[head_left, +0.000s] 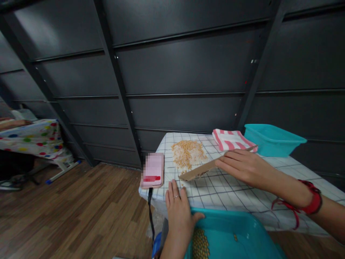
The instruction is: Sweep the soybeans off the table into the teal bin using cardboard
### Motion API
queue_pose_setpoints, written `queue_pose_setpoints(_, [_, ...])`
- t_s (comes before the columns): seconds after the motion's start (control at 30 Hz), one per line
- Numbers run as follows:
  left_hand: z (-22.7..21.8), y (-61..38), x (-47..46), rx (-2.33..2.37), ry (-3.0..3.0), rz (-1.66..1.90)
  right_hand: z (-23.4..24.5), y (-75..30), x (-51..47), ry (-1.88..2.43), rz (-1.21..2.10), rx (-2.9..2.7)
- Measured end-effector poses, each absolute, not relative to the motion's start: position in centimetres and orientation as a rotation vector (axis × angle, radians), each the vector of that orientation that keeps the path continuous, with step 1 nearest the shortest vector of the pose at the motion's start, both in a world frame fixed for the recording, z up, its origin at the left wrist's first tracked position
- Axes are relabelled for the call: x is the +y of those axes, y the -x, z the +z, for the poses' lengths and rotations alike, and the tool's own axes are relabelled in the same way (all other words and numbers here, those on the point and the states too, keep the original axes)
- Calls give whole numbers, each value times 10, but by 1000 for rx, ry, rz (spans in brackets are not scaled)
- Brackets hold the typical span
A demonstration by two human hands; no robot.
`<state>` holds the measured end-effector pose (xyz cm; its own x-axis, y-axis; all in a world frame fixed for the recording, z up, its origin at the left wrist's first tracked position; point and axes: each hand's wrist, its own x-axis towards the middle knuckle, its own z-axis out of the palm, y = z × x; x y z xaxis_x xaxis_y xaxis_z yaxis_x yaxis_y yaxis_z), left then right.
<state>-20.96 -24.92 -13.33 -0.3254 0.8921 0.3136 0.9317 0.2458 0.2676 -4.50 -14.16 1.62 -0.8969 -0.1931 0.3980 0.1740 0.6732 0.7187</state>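
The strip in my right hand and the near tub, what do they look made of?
Strip: likely cardboard, matte brown, with a ragged lower edge. Near tub: probably plastic, smooth turquoise with a slight sheen and a rounded, moulded-looking corner.

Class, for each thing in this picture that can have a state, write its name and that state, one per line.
Cardboard strip: gripped in the right hand
Left hand: open, fingers extended
Yellow beans: loose, spread out
Striped cloth: folded
Far teal tub: upright
Near teal tub: holding beans
Pink rectangular item: lying flat, partly pixelated
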Motion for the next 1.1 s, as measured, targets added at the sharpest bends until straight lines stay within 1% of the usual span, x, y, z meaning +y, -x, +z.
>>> queue_pose_setpoints(0.23, [-141, 210, -247, -2367, 1750, -652, 13, 55, -144, -70, -1074, -2405])
queue_pose_setpoints(0.57, [-138, 210, -247, -2378, 1749, -666, 18, 34, -137, -49, -1107, -2400])
queue_pose_setpoints(0.83, [-140, 211, -247, -2335, 1745, -687, 13, 47, -133, -83, -1022, -2399])
queue_pose_setpoints(1.1, [-145, 210, -248, -2310, 1735, -788, 9, 33, -121, -12, -914, -2471])
